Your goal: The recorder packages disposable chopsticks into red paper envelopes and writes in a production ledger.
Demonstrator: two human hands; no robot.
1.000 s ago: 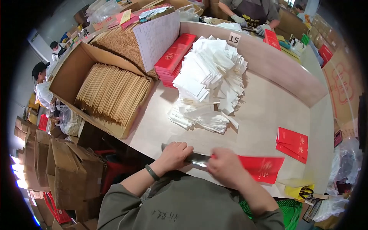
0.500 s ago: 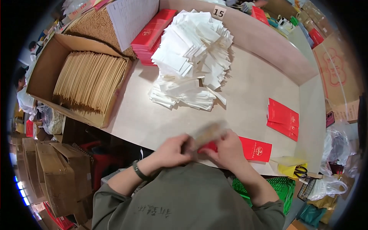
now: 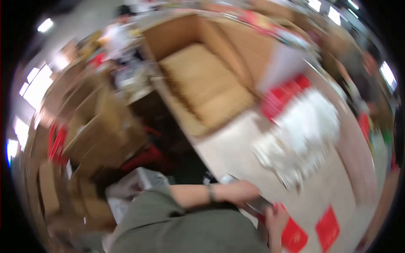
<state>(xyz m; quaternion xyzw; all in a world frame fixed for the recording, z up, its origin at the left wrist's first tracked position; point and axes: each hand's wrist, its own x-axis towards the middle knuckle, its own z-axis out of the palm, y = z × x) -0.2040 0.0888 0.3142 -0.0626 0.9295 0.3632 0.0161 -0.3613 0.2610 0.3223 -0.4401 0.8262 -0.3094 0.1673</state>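
The whole view is smeared by motion. My left hand (image 3: 242, 192), with a dark band on its wrist, is closed at the near edge of the table (image 3: 228, 149). Just to its right, my right hand (image 3: 276, 217) is curled with its fingers drawn in. A blurred grey flat piece (image 3: 258, 204) spans between both hands; its kind does not show. Red shows under and beside the right hand, where a red packet (image 3: 294, 236) lies on the tabletop. Farther right rests another red packet (image 3: 328, 228).
Beyond my hands stands an open cardboard box (image 3: 168, 38) packed with tan flat pieces (image 3: 206, 80). A heap of white paper slips (image 3: 306, 130) and a red stack (image 3: 282, 99) lie to its right. Brown cartons (image 3: 97, 122) fill the left side. Other people (image 3: 116, 40) appear farther off.
The view has swung left and tilted, so the box and table now sit farther right. My hands remain close together, now lower right, with a grey piece between them.
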